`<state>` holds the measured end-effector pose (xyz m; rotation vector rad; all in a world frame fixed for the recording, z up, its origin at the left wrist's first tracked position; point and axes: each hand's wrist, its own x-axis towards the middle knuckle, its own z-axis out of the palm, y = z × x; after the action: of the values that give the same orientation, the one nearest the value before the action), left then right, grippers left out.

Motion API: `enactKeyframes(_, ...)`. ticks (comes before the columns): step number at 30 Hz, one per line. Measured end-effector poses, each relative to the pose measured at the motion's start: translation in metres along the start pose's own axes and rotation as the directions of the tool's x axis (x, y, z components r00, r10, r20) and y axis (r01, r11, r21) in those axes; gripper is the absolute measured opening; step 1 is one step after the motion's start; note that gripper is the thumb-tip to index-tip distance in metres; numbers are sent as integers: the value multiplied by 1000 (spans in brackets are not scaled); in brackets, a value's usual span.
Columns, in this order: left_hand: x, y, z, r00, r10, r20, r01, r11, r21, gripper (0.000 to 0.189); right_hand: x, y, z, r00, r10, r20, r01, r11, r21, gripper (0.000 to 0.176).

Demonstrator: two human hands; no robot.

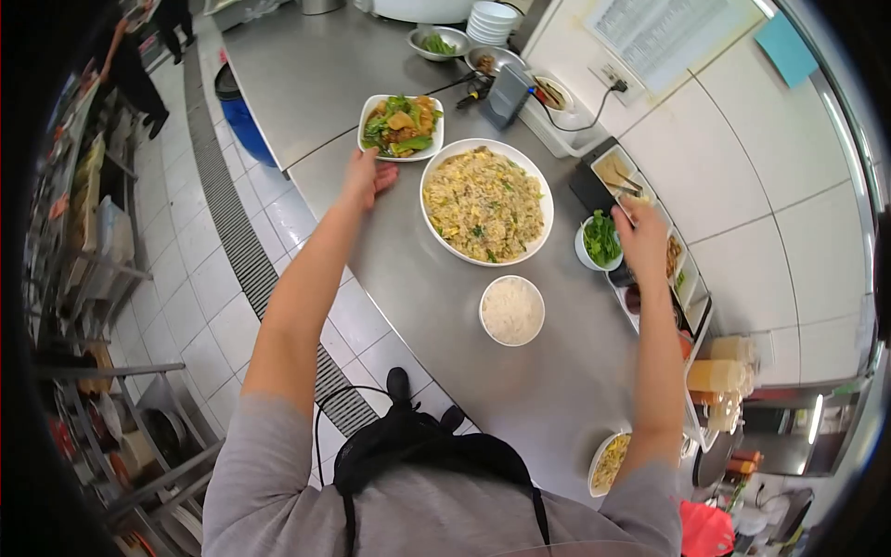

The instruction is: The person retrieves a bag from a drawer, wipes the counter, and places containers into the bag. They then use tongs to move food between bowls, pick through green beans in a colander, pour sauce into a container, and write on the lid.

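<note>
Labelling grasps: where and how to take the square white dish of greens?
Probably pinch the square white dish by its left rim, from the left: that side faces open steel counter, while the large round white bowl of fried rice crowds its near-right corner. Heaped food says keep level.

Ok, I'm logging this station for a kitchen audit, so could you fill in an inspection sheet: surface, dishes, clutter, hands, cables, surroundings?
Surface: stainless-steel counter; no spill made out.
Job's things: fried rice, plain white rice, and a vegetable stir-fry in a square white dish.
Clutter: stacked white bowls and an upright grey box toward the far end; leafy greens beside the condiment containers.
Hands: left hand at the square white dish's near edge, grip unclear; right hand by the condiment containers, hold unclear.
Cables: black cable from the wall outlet toward the grey box.
Surroundings: tiled floor, drain grate, blue bin, co-worker in dark clothes.
</note>
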<state>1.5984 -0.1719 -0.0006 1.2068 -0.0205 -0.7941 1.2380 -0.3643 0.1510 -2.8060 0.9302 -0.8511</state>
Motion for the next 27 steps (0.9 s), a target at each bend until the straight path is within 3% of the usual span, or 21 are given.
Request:
enactKeyframes(2, 19, 6, -1, 1000, 8, 1, -8, 1000, -20, 27, -46, -27, -13, 998, 60, -9, -58, 992, 115, 24)
enactKeyframes(6, 19, 6, -12, 999, 37, 18, -35, 997, -73, 27, -128, -41, -16, 987, 149, -52, -142, 983, 119, 23)
enactKeyframes(11, -39, 20, -46, 989, 146, 25, -143, 985, -96, 29, -189, -70, -28, 928, 367, -57, -347, 912, 218, 25)
enactKeyframes(14, -82, 32, -64, 988, 145, 52, -143, 989, -41, 31, -218, -72, -8, 878, 478, 20, -449, 808, 381, 36)
enactKeyframes(16, -104, 27, -77, 988, 132, 82, -132, 991, -9, 33, -232, -78, 12, 849, 516, 119, -499, 704, 506, 70)
enactKeyframes(17, -111, 18, -86, 987, 122, 104, -123, 992, 1, 34, -239, -80, 26, 849, 514, 121, -497, 700, 513, 70)
enactKeyframes(19, -131, 6, -99, 985, 86, 148, -87, 996, 0, 38, -250, -91, 48, 889, 390, 241, -451, 644, 619, 104)
enactKeyframes(21, -158, 2, -104, 990, 46, 133, -50, 998, 26, 38, -246, -108, 62, 892, 370, 259, -448, 658, 605, 119)
enactKeyframes(25, -203, -11, -115, 984, -45, 173, 23, 992, 125, 40, -228, -128, 101, 906, 419, -49, -266, 657, 706, 122)
enactKeyframes(27, -220, -20, -123, 977, -76, 200, 41, 984, 172, 39, -216, -133, 105, 855, 506, -113, -322, 689, 649, 121)
